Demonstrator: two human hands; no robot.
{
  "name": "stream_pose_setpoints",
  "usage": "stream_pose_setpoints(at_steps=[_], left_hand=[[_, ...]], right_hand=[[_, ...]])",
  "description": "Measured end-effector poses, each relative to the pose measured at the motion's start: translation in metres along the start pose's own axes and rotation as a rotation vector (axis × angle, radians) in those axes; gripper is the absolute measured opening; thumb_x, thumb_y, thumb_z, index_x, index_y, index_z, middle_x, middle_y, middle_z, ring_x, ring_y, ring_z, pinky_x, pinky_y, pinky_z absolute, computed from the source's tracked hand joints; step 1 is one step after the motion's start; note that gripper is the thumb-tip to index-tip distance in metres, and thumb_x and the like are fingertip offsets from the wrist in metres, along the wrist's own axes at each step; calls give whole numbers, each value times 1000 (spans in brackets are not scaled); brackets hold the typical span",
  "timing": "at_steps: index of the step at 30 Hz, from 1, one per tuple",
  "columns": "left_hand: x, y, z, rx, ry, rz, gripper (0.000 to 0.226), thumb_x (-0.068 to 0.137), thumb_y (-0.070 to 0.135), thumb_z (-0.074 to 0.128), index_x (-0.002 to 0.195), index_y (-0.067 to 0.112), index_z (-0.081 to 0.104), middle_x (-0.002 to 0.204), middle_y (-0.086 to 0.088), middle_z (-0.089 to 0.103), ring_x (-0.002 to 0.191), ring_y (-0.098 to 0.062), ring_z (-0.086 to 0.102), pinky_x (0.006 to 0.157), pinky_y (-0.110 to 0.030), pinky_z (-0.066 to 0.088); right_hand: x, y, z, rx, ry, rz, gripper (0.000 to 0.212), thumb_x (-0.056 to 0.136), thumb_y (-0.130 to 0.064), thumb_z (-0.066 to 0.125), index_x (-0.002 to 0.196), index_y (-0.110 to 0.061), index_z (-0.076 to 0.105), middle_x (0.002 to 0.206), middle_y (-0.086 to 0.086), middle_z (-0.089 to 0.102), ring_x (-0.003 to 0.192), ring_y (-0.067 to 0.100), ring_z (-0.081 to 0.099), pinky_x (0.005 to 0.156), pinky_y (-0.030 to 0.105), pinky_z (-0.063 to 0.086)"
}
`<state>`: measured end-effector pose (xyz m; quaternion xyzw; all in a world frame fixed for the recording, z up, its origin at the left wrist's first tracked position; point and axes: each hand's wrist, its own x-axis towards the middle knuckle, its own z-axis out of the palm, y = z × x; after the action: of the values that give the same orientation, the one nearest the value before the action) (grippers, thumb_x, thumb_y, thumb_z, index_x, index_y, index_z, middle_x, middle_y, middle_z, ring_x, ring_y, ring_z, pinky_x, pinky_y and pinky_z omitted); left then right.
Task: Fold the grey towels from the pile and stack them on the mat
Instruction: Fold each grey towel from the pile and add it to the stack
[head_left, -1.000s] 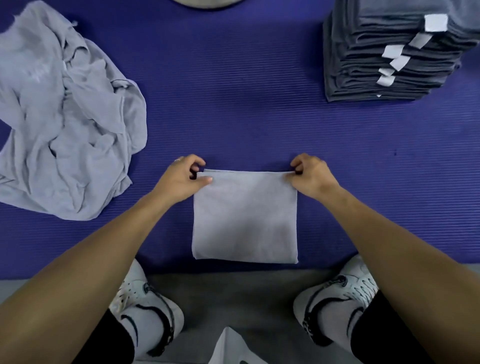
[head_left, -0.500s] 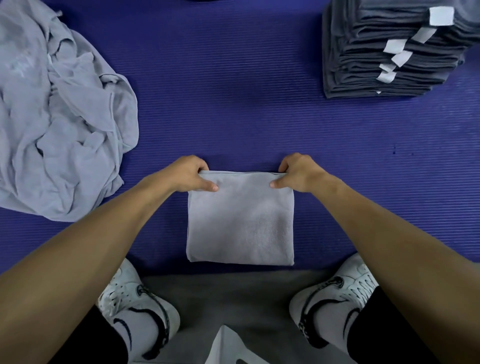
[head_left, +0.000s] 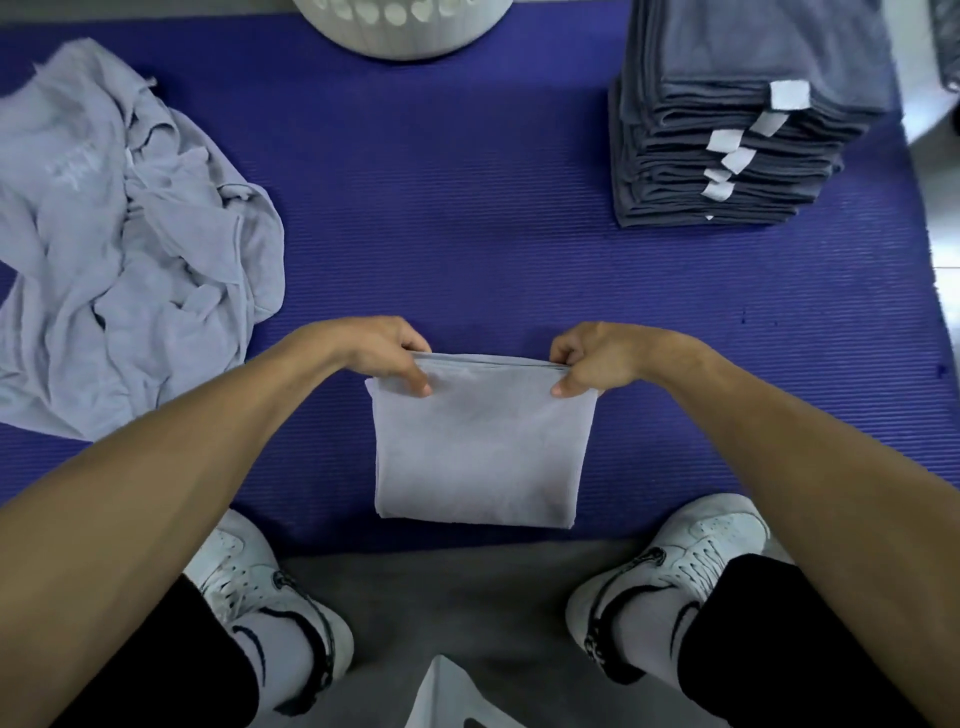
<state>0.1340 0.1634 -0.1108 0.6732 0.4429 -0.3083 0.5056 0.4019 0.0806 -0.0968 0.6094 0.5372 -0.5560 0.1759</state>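
gripping far edge of folded light-grey square towel at 6 o'clock on purple ribbed mat | left hand and right hand pinching corners | tall folded dark-grey stack sitting at 1 o'clock | crumpled light-grey pile waiting at 10 o'clock

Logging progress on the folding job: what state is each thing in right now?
Folded towel: folded to a square on the mat, far edge lifted.
Left hand: pinches the towel's far left corner.
Right hand: pinches the far right corner.
Loose pile: crumpled, unfolded.
Stack: folded dark towels, neatly piled.
Mat: flat.
Basket: contents hidden.
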Motion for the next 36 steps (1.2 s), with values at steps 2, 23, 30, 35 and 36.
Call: stream_pose_setpoints(at_steps=[2,23,30,35,36], left_hand=[[-16,11,-3,20,20,30,7,82,32,76,86,33,71,84,17,70,87,-8,64,78,-26,44],[-149,224,-51,49,620,427,11,84,21,73,94,24,74,88,5,73,85,-12,67,74,-28,51],[-103,294,-138,18,1078,628,17,81,17,72,89,32,71,85,11,71,84,-12,64,77,-33,51],[-62,338,-194,209,1305,696,29,83,11,60,106,26,66,98,10,67,91,-18,60,72,-31,44],[-47,341,-194,256,1325,681,30,83,10,60,108,25,65,102,8,66,94,-20,59,72,-32,43]], right_hand=[[-24,-7,-6,-47,44,-6,14,89,-33,69,95,-29,57,94,-8,66,89,15,67,90,36,52],[-258,32,-102,-97,662,-106,15,90,-8,58,80,-19,63,77,-2,57,73,18,59,61,24,43],[-232,67,-220,-100,1120,-264,19,88,-5,59,104,-8,70,102,14,70,100,34,62,79,34,44],[-219,79,-290,-116,1419,-287,40,75,-11,45,107,-15,69,102,10,70,97,36,62,81,40,50],[-207,89,-292,-129,1420,-254,39,78,-9,47,110,-15,68,104,10,70,98,37,62,81,39,48]])
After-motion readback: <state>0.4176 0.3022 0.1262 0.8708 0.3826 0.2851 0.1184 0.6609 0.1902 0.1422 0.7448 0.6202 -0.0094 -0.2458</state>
